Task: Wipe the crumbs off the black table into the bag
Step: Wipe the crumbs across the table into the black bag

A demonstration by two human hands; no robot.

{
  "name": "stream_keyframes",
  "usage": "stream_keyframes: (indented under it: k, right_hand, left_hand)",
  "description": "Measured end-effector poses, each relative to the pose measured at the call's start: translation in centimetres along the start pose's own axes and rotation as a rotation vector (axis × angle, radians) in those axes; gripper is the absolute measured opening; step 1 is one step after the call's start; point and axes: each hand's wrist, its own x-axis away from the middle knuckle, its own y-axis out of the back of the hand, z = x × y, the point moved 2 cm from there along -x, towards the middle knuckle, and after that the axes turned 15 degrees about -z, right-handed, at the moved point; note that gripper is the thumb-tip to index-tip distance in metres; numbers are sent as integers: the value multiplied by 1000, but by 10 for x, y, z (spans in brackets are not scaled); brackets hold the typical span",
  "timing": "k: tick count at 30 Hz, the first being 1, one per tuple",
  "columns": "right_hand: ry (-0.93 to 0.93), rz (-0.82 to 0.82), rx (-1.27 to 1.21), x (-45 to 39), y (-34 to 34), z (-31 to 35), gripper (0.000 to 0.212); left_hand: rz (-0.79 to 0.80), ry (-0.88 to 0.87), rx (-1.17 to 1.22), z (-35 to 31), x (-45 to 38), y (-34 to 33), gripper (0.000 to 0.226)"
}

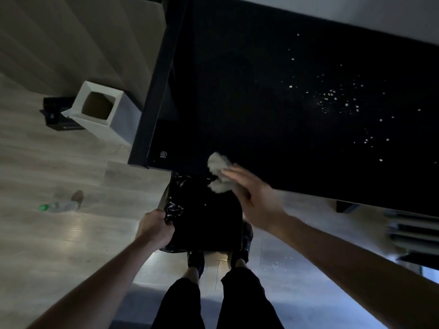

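While left hand grips black bag | crumbs pale, scattered

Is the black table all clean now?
No, many pale crumbs still lie scattered across the black table, far from the white cloth.

The flat black matte worktop carries a scatter of small pale crumbs, thickest toward its right half, with a few stray ones further out. Its near left part lies bare. A crumpled whitish cloth rests at the near edge. Beside the worktop, the pale wood-plank floor holds a white square-topped bin, a clear plastic bottle with a green cap lying on its side, and a few spilled crumbs.
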Motion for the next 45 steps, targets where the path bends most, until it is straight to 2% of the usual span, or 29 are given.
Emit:
stream_keyframes:
  k: [5, 10, 16, 21, 23, 26, 31, 34, 39, 42, 45]
  right_hand:
    - [-55, -262, 22, -55, 63, -39, 48]
    - [-54, -411, 192, -119, 124, -90, 48]
    - [-98, -415, 327, -202, 153, -129, 48]
    - [-122, -240, 392, -247, 128, -150, 54]
    - [-78, -234, 461, -236, 109, -151, 54]
    - [59, -253, 436, -192, 87, -139, 54]
    - [285, -48, 289, -84, 69, -120, 58]
    - [232, 67, 172, -21, 61, -110, 55]
    - [-30, 147, -88, 30, 63, -80, 60]
    - [-117, 55, -214, 16, 73, -68, 52]
    - [-95, -92, -260, -24, 89, -63, 47]
  left_hand:
    - [13, -81, -7, -40, 1, -10, 15]
    - [20, -112, -21, -73, 2, -23, 15]
    - [23, -100, -36, -102, 5, -41, 15]
    - [10, -66, -37, -119, 7, -56, 14]
    - [2, -45, -33, -124, 10, -60, 16]
    - [-3, -29, -39, -128, 16, -64, 16]
    - [-17, -2, -27, -136, 26, -67, 15]
    - [-28, -1, -27, -140, 29, -69, 16]
    - [-8, 2, -2, -142, 32, -68, 16]
    - [-1, 11, 1, -143, 31, -64, 12]
    - [-3, 28, 11, -141, 31, -56, 12]
